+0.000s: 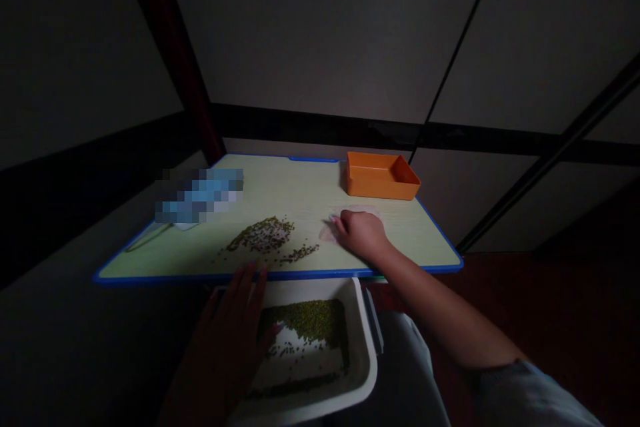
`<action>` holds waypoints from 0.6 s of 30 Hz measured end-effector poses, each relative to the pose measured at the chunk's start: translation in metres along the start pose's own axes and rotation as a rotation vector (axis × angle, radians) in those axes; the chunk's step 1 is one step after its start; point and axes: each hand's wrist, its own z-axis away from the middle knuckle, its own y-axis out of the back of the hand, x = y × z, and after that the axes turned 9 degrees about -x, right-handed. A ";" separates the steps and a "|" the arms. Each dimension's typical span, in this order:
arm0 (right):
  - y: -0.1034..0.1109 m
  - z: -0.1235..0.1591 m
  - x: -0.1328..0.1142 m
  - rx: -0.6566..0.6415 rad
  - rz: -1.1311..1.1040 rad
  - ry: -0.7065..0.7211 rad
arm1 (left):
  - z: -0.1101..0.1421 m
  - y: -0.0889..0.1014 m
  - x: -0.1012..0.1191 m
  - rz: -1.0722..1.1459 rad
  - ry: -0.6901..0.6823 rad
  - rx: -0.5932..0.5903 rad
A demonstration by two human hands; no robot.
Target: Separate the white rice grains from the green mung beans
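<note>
My left hand point(235, 313) is in shadow over the left side of a white plastic bin point(369, 360), its fingers stretched toward the table's front edge and its thumb apart over the bin. Small green beans point(315, 320) lie in that bin, heaped at its far side. On the table, my right hand point(363, 233) is closed; what its fingers hold, if anything, is hidden. A thin pinkish patch point(327, 235) shows beneath and around this hand. To its left, a loose pile of green and dark beans point(263, 233) is spread on the tabletop, with a few strays toward the hand.
The pale tabletop point(285, 187) has a blue rim. An orange open box point(380, 180) stands at its back right corner. A blurred-out blue item point(200, 195) lies at the left, with a cord beside it. Dark panels rise behind the table.
</note>
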 end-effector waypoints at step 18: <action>0.000 -0.034 -0.017 -0.064 0.031 0.409 | 0.000 0.007 -0.003 -0.039 -0.018 0.002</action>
